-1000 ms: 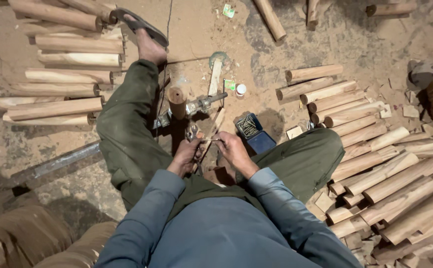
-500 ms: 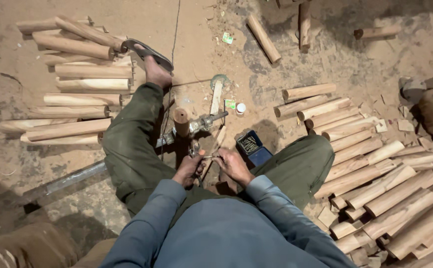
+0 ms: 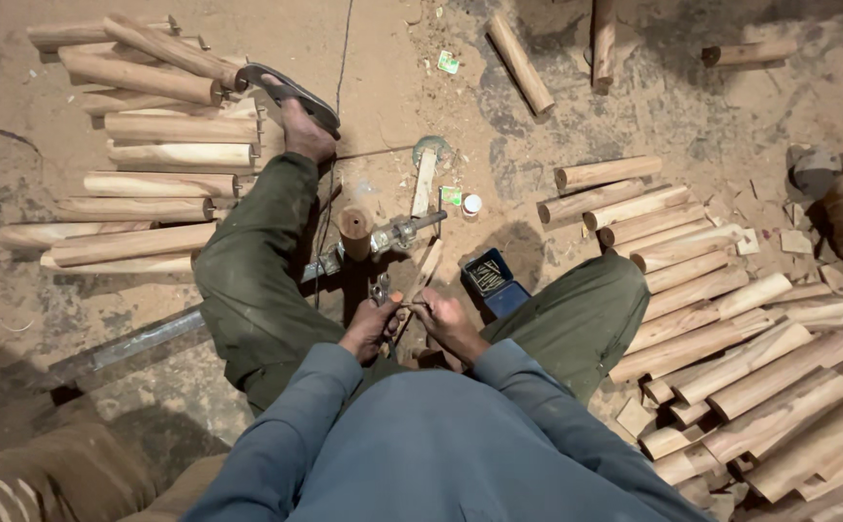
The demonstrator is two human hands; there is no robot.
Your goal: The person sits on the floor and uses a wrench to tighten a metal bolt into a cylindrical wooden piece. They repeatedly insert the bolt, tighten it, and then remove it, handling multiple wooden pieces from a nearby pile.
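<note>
Both hands work a thin wooden stick on the floor

Left hand (image 3: pixel 371 329) and right hand (image 3: pixel 443 323) pinch the wooden stick (image 3: pixel 419 286), which points toward one o'clock; the step looks like fitting. Blue nail box (image 3: pixel 492 280) lies at three o'clock, for a steady reach.

- The dirt floor (image 3: pixel 392 58) is sandy brown, strewn with wood chips.
- Landmark: a small open blue box (image 3: pixel 492 281) lies on it.
- Far left of the box, a stack of pale round wooden billets (image 3: pixel 165 155).
- Right of the box, a bigger heap of billets (image 3: pixel 730 319) runs to the lower corner.
- Above the box, a white bottle cap (image 3: pixel 472 204) and two loose billets (image 3: pixel 520 64).
- Left of the box, a long metal bar (image 3: pixel 131 343) lies slantwise.
</note>
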